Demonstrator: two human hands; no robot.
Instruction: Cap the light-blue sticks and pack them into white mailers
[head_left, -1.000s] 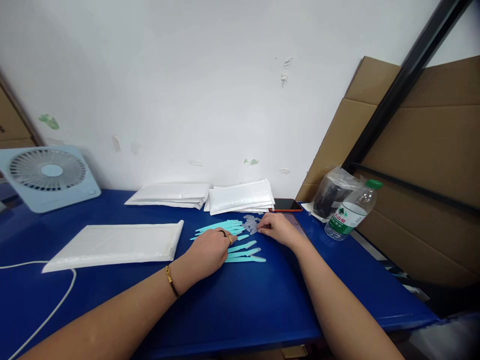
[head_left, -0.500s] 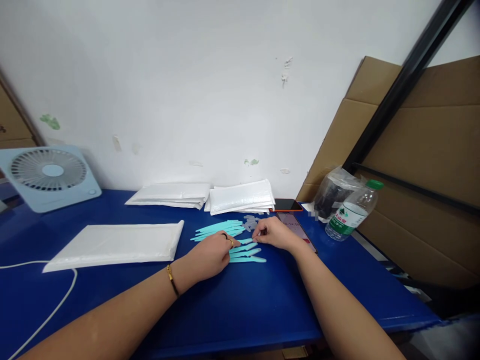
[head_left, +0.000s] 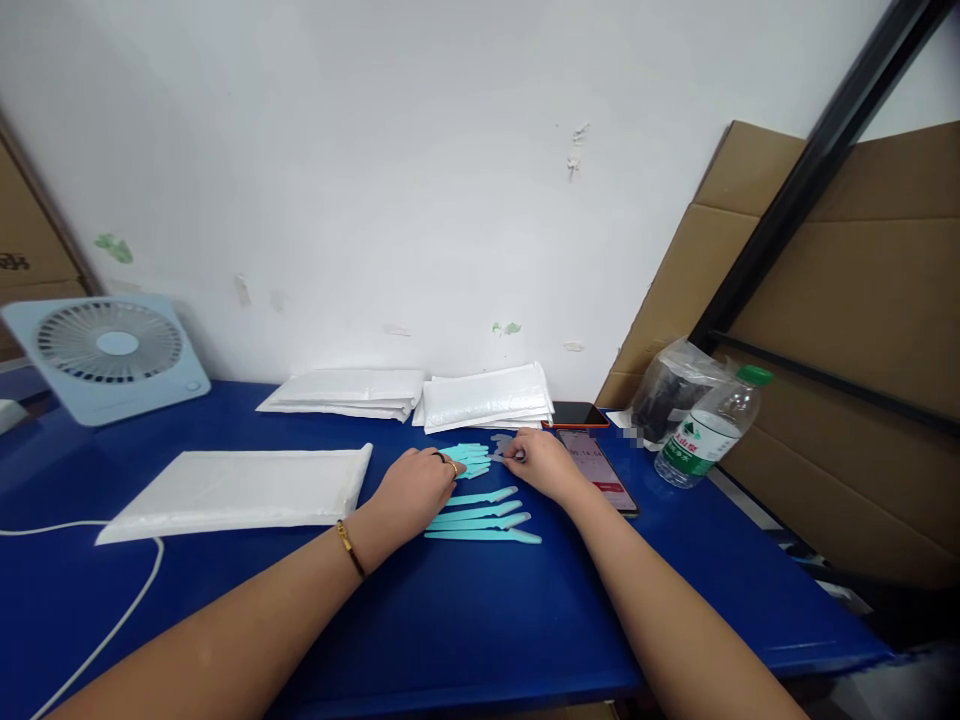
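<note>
Several teal eyebrow razors (head_left: 469, 458) lie in a pile on the blue table. My left hand (head_left: 420, 485) rests over the pile's left side, its fingers curled down onto a razor there; the fingertips are partly hidden. Small translucent blade caps (head_left: 500, 441) lie just right of the pile. My right hand (head_left: 544, 462) is closed in a pinch at the caps, with thumb and forefinger on one of them. Nearer to me, a separate row of teal razors (head_left: 480, 524) with pale tips lies side by side, untouched by either hand.
White padded mailers (head_left: 487, 397) are stacked by the wall, and another mailer (head_left: 247, 490) lies at left. A phone (head_left: 600, 470) is beside my right wrist. At right stands a water bottle (head_left: 697, 440). A blue fan (head_left: 112, 350) and white cable (head_left: 142, 590) occupy the left.
The razor that both hands were at now lies at the far end of the near row. My left hand has moved back left onto the pile, my right hand to the caps.
</note>
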